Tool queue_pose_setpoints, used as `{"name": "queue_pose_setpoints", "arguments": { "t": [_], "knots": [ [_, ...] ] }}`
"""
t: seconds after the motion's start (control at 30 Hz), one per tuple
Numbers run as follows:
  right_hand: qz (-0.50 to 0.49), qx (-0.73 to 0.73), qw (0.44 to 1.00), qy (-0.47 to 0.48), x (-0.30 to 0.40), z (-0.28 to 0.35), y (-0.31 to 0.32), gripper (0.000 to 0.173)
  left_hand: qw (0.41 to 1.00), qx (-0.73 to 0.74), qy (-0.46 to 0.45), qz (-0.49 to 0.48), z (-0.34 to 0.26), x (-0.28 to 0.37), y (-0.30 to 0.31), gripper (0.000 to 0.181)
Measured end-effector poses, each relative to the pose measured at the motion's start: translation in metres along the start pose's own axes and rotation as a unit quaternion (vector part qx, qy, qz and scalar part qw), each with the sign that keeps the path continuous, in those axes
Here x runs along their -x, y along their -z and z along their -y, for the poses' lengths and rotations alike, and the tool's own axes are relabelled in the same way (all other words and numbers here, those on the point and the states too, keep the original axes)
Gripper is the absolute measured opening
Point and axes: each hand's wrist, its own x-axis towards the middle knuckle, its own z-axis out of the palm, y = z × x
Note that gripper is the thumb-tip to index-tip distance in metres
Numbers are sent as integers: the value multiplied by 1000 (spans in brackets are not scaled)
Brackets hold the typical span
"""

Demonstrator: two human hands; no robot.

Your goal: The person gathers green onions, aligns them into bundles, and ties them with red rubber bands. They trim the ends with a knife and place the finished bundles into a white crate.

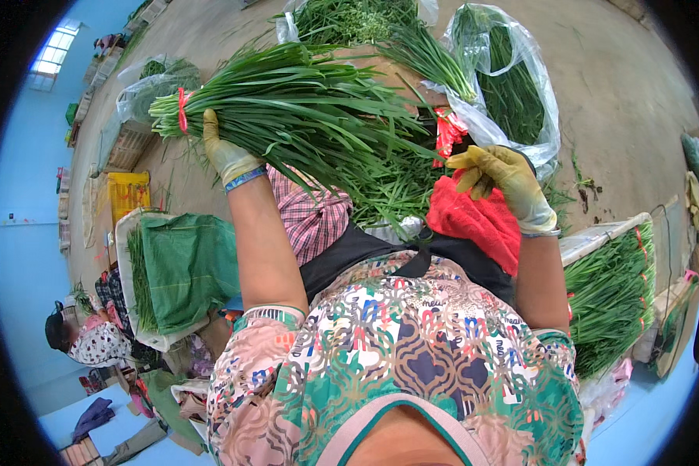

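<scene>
My left hand (227, 145), in a stained yellowish glove, holds a large bundle of long green leafy stalks, likely garlic chives (303, 110), near its cut end. A red tie (183, 110) circles the bundle there, and the leaves spread to the right. My right hand (495, 175), gloved too, is at the leaf tips, its thumb and fingers pinched together around what seems to be a leaf end. Red tie strips (449, 131) hang just above it. Loose leaves (393, 186) lie below the bundle, between a checked cloth (311, 215) and a red towel (472, 215) on my legs.
Ahead are plastic bags of greens (512, 87) and a loose bunch (434, 58). At right stands a white crate (606, 236) of red-tied bundles. On the left are a white crate (128, 279) under green cloth, a yellow crate (129, 195) and another person (99, 343).
</scene>
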Motion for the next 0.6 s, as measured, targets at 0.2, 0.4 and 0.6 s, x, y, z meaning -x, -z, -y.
{"name": "queue_pose_setpoints", "arguments": {
  "t": [0.2,0.4,0.6],
  "knots": [
    [-46,49,997,31,-9,21,-17,36,1000,3,-30,-6,-4,3,0,57],
    [57,356,932,-21,-44,45,-65,53,1000,18,-20,9,-9,-3,12,57],
    [61,18,997,44,-63,-2,-63,28,999,26,-44,1,-4,3,0,53]
  ]
}}
